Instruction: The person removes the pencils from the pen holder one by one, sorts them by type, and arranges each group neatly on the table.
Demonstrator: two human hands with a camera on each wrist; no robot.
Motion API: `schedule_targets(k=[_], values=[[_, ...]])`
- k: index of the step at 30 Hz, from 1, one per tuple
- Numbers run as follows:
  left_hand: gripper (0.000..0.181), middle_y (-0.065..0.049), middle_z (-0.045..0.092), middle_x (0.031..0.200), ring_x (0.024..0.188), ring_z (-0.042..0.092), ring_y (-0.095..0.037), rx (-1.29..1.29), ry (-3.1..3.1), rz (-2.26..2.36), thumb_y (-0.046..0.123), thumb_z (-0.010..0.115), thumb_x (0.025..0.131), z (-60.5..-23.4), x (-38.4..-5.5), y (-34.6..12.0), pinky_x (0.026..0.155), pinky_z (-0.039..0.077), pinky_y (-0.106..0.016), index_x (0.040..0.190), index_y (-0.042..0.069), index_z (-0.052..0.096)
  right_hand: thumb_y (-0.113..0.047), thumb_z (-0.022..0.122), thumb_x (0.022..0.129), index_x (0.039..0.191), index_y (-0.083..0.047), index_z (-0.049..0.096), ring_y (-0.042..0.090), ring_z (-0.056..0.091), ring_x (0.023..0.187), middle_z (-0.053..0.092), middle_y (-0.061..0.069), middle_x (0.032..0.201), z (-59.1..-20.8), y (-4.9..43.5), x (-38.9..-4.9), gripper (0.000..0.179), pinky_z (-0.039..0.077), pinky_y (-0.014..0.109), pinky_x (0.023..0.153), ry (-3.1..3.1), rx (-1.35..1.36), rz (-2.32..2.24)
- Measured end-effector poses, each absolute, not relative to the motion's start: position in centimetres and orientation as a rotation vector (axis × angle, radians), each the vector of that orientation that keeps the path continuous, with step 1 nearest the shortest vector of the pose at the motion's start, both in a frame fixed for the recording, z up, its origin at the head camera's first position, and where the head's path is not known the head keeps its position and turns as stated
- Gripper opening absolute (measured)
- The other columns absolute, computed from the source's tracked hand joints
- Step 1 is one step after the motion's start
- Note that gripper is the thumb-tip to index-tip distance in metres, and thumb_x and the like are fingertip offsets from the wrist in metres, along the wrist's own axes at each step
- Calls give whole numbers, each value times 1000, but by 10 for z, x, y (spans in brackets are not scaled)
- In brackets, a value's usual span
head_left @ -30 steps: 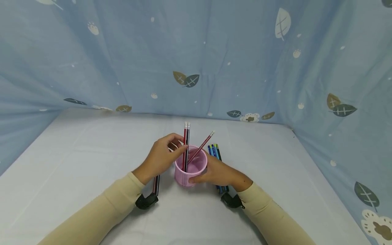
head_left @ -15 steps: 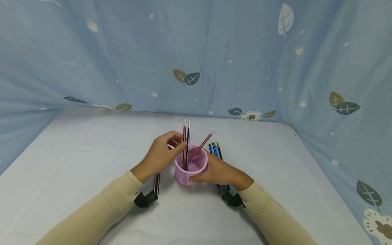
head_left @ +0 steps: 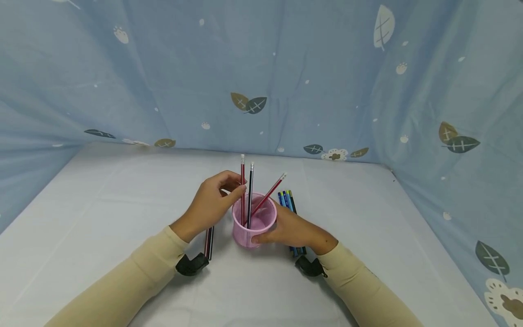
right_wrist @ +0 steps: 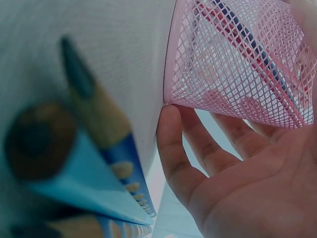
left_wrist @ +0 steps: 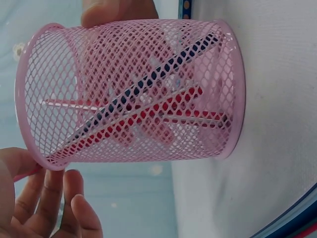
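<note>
A pink mesh pencil cup (head_left: 246,239) stands upright on the white table, held around its right side by my right hand (head_left: 294,230). Three pencils with white erasers lean inside. My left hand (head_left: 209,199) is at the cup's left rim, pinching a red pencil (head_left: 243,170) between thumb and fingers, its lower end inside the cup. Just right of it stands a dark pencil (head_left: 251,181), apart from the fingers. Another red pencil (head_left: 272,189) slants to the right. In the left wrist view, the pencils' lower parts show through the mesh (left_wrist: 148,59).
Several blue and dark pencils (head_left: 287,200) lie on the table right of the cup, partly under my right forearm; their sharpened tips (right_wrist: 79,74) are near the right wrist camera. Red and black pencils (head_left: 209,243) lie below my left wrist. A blue leaf-patterned cloth (head_left: 180,81) hangs behind.
My left hand has shifted slightly left and up with the red pencil, which now stands separated from the dark pencil. My right hand and the cup have stayed in place.
</note>
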State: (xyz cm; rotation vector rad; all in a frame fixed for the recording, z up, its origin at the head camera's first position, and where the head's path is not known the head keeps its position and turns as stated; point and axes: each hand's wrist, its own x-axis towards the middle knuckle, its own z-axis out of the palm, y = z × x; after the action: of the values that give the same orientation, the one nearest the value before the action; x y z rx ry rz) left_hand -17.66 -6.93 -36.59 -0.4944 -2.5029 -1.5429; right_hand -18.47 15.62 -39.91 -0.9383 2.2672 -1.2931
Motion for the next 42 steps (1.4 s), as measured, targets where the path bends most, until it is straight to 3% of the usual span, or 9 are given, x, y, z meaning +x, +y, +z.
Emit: schedule_targets(k=[15,33,42], values=[[15,-6,75,96,85,69,-14,-512,-2463,-1620,12,61,96,-361,-177,-73,77,54,-27,109,12,69,-22,87,78,151,-16,33,18,52,128,54,-1,139,-399,155,-186,91,48,41,106,2259,-940,-1296],[13,-3,75,92,83,70,-15,-520,-2459,-1670,6,60,93,-360,-179,-77,73,54,-27,102,9,70,-23,87,78,150,-15,32,20,53,127,54,1,139,-400,156,-186,91,49,41,104,2271,-925,-1283],[14,-7,75,100,93,70,-17,-540,-2435,-1797,8,59,97,-357,-181,-82,82,54,-27,110,9,67,-22,88,77,151,-16,31,17,54,126,55,0,139,-400,156,-186,94,47,41,106,2290,-932,-1277]])
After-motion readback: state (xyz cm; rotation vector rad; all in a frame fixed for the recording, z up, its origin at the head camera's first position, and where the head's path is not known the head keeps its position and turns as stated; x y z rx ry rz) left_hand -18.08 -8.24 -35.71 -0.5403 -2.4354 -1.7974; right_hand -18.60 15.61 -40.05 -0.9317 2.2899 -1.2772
